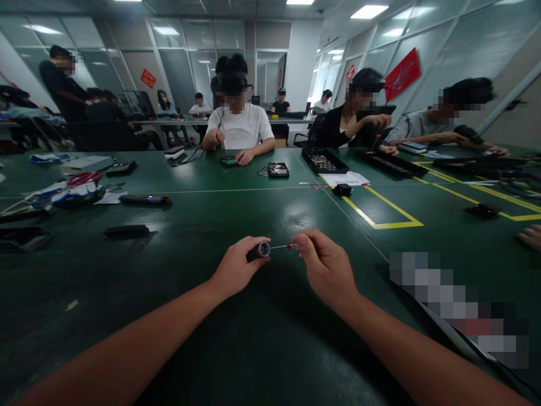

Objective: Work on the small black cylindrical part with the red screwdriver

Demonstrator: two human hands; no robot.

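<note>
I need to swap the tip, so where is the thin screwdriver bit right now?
In the head view, low centre: the bit runs between the left hand, holding the driver handle, and the right hand.

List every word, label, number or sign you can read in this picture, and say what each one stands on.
No text can be read.
Red hanging on the right glass wall: marks too blurred.
Red square on the back wall: too small.
Paper on the green table: print too small.
Driver handle in the left hand: no marking visible.
</note>
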